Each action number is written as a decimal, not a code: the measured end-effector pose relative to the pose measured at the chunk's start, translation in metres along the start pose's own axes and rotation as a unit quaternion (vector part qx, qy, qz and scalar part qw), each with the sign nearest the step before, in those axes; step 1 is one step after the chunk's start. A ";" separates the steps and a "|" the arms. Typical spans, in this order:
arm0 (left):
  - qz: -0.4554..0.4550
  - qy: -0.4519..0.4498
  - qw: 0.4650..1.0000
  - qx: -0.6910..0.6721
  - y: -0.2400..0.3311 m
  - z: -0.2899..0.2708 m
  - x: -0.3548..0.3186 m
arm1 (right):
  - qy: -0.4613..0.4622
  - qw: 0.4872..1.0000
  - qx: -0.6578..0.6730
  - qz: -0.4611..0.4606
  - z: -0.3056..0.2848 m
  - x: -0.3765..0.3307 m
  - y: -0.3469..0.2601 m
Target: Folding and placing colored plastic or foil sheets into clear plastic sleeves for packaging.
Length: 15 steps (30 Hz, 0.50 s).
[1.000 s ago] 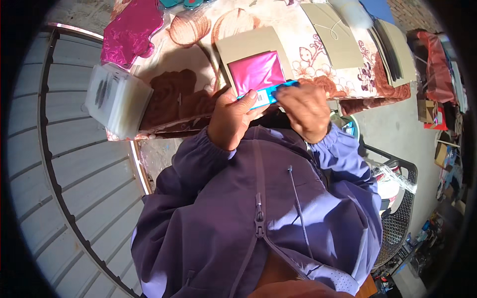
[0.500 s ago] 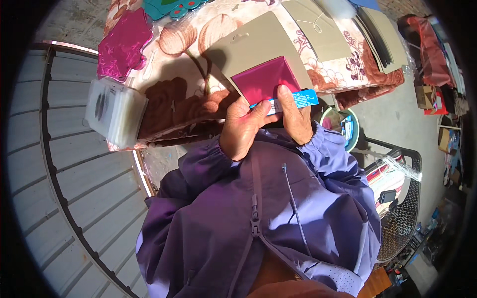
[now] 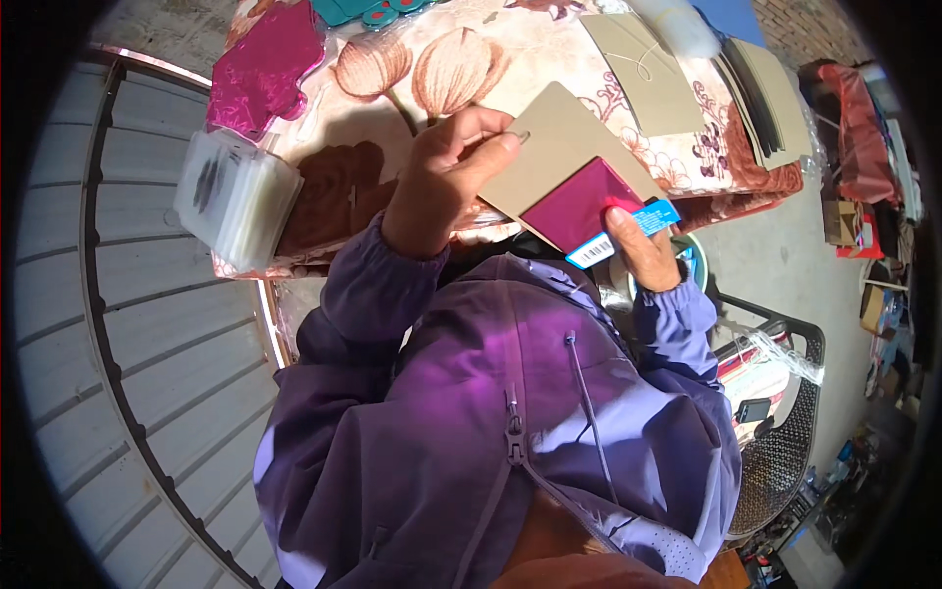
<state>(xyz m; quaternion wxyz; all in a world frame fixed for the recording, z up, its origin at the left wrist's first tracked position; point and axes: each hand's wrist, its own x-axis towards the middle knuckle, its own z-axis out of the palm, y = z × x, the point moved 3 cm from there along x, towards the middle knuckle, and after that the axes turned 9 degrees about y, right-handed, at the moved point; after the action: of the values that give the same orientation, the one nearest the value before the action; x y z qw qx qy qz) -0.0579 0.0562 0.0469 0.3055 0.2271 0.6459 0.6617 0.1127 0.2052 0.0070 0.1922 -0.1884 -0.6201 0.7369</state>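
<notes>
A flat grey-beige cardboard sheet (image 3: 564, 123) is held tilted above the near edge of the table. Over its lower part lies a shiny magenta foil piece (image 3: 579, 201), with a folded blue printed label (image 3: 595, 251) along the near edge. My right hand (image 3: 643, 250) grips that lower edge, thumb on top across the label and foil, fingers hidden beneath. My left hand (image 3: 453, 172) is closed at the sheet's left corner, thumb and forefinger together there. How far its fingers reach behind the sheet is hidden.
A flower-patterned cloth (image 3: 456, 74) covers the table. On it lie a magenta foil shape (image 3: 265, 74), a stack of clear plastic sleeves (image 3: 240, 201), a teal piece (image 3: 368, 12), another grey board (image 3: 648, 79) and a board stack (image 3: 770, 98). A chair (image 3: 785, 461) stands right.
My left hand has left the blue label and moved up to the sheet's left corner. The sheet, foil and label have shifted right and nearer, with my right hand still gripping them.
</notes>
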 end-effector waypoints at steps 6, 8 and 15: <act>-0.040 -0.146 0.987 -0.046 -0.004 0.023 -0.006 | -0.009 0.983 -0.094 0.158 -0.043 -0.031 -0.013; -0.116 -0.204 0.968 -0.083 0.000 0.032 -0.004 | 0.009 0.967 -0.167 0.190 -0.060 -0.030 -0.017; -0.097 -0.302 0.945 0.072 -0.042 0.053 -0.001 | 0.004 0.996 -0.020 0.084 -0.083 -0.039 -0.019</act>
<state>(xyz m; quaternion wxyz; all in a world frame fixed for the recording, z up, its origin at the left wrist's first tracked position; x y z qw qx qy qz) -0.0154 0.0927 0.0083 0.5321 0.3740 0.5883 0.4805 0.1894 0.2580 0.0143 0.1285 -0.2467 -0.6157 0.7373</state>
